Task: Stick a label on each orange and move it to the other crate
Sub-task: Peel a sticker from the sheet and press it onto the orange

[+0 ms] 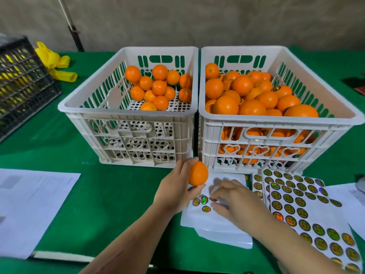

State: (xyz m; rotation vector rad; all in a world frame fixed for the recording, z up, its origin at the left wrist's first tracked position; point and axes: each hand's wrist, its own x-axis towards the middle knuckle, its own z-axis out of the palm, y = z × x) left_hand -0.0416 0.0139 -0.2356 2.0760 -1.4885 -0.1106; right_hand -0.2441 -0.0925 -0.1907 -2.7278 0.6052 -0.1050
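Observation:
My left hand (178,186) holds one orange (198,173) just above the table, in front of the gap between the two white crates. My right hand (231,200) rests on a nearly used sticker sheet (209,220), its fingertips pinching at a round label (213,199) beside three remaining ones. The left crate (126,123) holds several oranges at its far end. The right crate (276,123) is nearly full of oranges, some showing labels.
Full sheets of round gold labels (300,206) lie to the right of my hands. White papers (29,206) lie at the near left. A black crate (21,80) and yellow plastic items (55,62) stand at the far left on the green cloth.

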